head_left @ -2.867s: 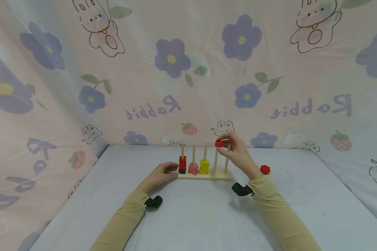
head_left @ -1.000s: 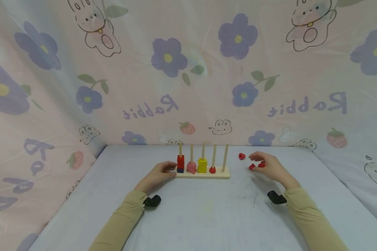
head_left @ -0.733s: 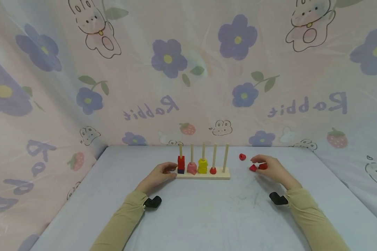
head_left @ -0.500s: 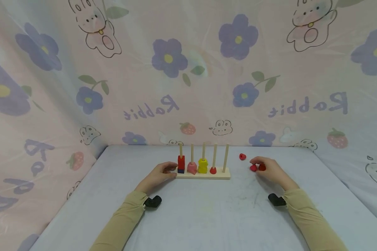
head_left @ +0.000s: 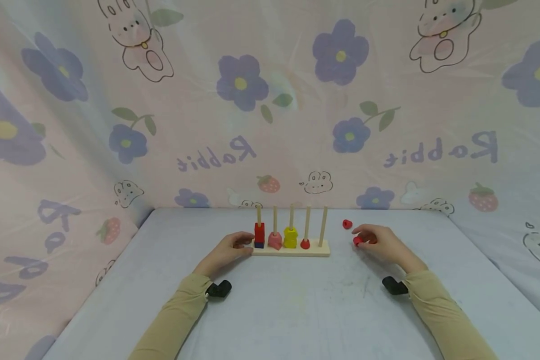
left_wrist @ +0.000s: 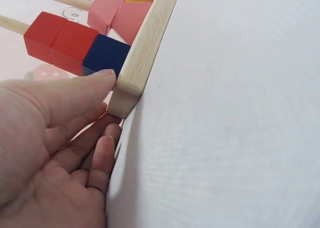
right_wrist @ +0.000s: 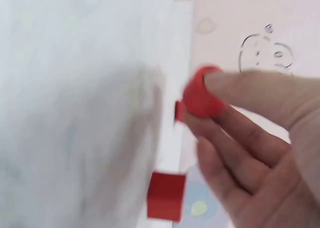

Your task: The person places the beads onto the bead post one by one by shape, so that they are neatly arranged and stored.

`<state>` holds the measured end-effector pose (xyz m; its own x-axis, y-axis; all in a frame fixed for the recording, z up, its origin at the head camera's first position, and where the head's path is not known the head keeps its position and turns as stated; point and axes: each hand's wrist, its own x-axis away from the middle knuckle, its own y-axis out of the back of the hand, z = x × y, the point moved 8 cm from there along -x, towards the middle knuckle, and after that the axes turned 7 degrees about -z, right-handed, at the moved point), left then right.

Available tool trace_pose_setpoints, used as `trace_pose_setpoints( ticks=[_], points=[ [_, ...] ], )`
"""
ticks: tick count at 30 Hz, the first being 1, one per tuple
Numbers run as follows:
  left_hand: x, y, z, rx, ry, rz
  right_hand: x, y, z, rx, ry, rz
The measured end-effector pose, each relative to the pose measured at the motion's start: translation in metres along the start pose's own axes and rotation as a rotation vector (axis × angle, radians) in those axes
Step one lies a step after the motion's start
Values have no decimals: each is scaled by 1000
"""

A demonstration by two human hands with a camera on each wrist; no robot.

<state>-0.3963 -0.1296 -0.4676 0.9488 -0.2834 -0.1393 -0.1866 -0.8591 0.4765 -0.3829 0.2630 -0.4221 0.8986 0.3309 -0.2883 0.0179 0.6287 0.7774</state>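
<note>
A wooden peg stand [head_left: 292, 252] with upright pegs stands across the table. Its pegs bear red blocks [head_left: 259, 231] over a blue cube [left_wrist: 107, 53], pink pieces [head_left: 275, 241], yellow pieces [head_left: 290, 238] and one small red piece [head_left: 305, 244]; the rightmost peg is bare. My left hand [head_left: 228, 251] grips the stand's left end, its thumb by the blue cube and its fingers at the end face. To the right of the stand, my right hand [head_left: 383, 243] pinches a rounded red bead [right_wrist: 202, 93] between thumb and fingers, a little above the table.
Behind the right hand lies a loose red bead [head_left: 347, 224]. A red block [right_wrist: 166, 196] shows below the fingers in the right wrist view, hidden by the hand in the head view. A printed curtain [head_left: 292, 125] hangs behind the table.
My right hand went from the fourth peg, where a small red piece now sits, to the loose pieces. It has since taken the rounded red bead and moved slightly left. My left hand stays put.
</note>
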Motion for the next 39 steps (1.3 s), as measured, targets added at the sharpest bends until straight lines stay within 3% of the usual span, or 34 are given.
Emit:
trace_pose_setpoints(
  ticks=[4,8,24,39],
  points=[
    [-1,-1,2,10,15,1,1,-12,9,-121,22,116],
    [-1,-2,2,27,2,7,2,-20,15,-145,45,170],
    [3,0,-5,1,-9,4,2,-22,15,-114,21,179],
    [0,-1,1,4,9,-12,2,-22,9,-164,15,136]
  ],
)
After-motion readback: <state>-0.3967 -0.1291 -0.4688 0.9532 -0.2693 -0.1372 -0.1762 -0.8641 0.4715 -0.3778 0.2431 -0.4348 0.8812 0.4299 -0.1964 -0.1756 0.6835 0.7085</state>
